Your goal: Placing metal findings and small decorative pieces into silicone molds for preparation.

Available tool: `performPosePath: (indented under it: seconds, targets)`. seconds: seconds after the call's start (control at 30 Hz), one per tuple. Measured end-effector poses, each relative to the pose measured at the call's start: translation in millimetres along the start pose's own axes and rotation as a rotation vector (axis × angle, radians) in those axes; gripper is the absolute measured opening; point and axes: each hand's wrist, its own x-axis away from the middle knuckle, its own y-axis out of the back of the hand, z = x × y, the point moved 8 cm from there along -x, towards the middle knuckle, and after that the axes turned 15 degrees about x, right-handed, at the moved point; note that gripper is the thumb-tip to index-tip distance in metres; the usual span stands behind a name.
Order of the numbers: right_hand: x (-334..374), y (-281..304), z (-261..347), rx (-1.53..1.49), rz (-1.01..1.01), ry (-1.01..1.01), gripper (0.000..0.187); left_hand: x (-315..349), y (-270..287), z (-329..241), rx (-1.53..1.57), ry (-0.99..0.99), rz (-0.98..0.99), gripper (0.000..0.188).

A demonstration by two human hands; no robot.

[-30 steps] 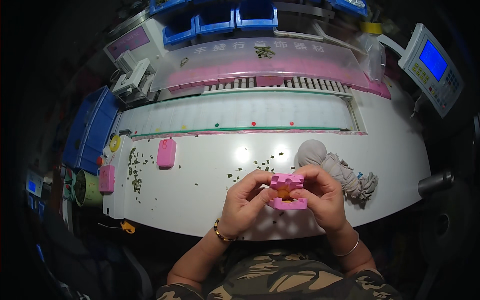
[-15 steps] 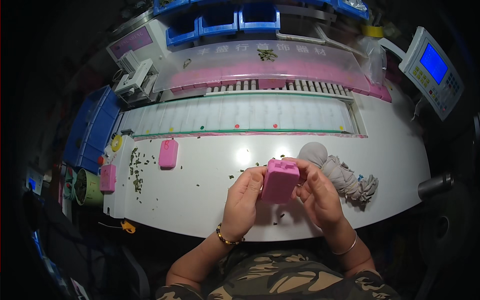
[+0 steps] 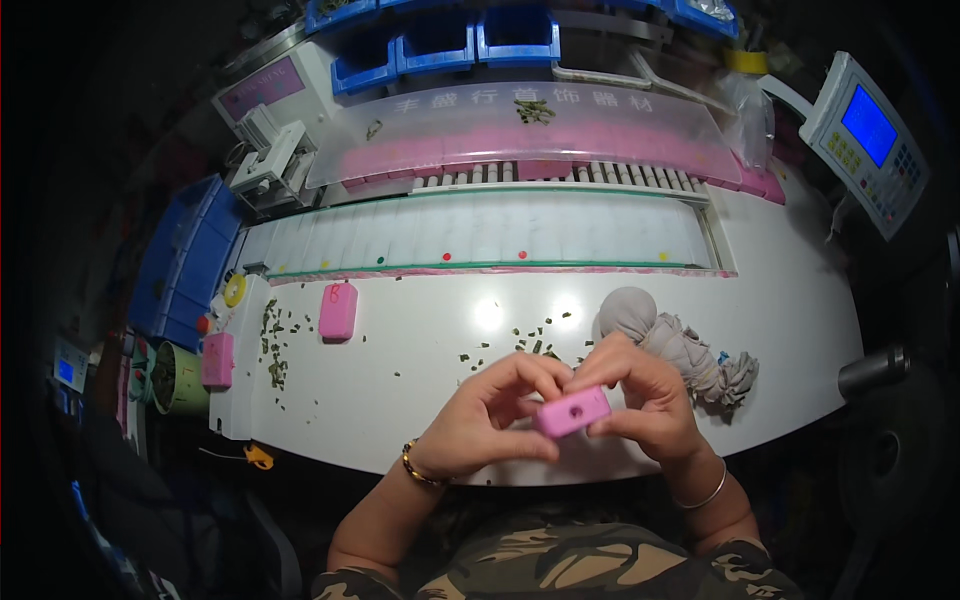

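A small pink case point(image 3: 572, 411), closed and with a small hole in its side, is held between both hands over the near edge of the white table point(image 3: 420, 390). My left hand point(image 3: 490, 415) pinches its left end with thumb and fingers. My right hand point(image 3: 640, 395) grips its right end from above. A second pink case point(image 3: 338, 311) lies flat on the table to the left, and a third pink case point(image 3: 217, 359) lies at the table's left end. Several small green bits point(image 3: 520, 345) are scattered on the table beyond my hands.
A knotted grey cloth point(image 3: 675, 345) lies right of my hands. A white conveyor belt point(image 3: 480, 232) runs across behind, with a clear cover point(image 3: 520, 130) and blue bins point(image 3: 440, 45) beyond. A control panel with a blue screen point(image 3: 868, 140) stands at right. More blue trays point(image 3: 185, 265) at left.
One second ago the pink case was open between my hands with something orange inside. It was then tipped up and shut, and now sits closed and lower, nearer my body.
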Motion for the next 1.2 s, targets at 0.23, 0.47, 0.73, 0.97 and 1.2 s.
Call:
performPosePath:
  seconds: [0.23,0.47,0.73,0.97,1.2]
  targets:
    - [-12,14,-14,-0.015,0.019,-0.252,0.042,-21,12,-8,0.013,0.251,-0.052,0.041]
    - [13,147,-83,0.316,-0.312,-0.458,0.047,-43,169,-80,-0.874,-0.031,-0.716,0.038]
    - [91,325,-181,1.224,-0.538,-0.909,0.064,-76,199,-96,-1.638,-0.199,-0.683,0.037]
    - [76,384,-225,1.433,-0.561,-1.064,0.075,-9,171,-103,-1.952,-0.046,-0.806,0.055]
    - [20,414,-257,1.507,-0.610,-0.861,0.081,-84,76,-48,-1.619,-0.081,-0.261,0.055]
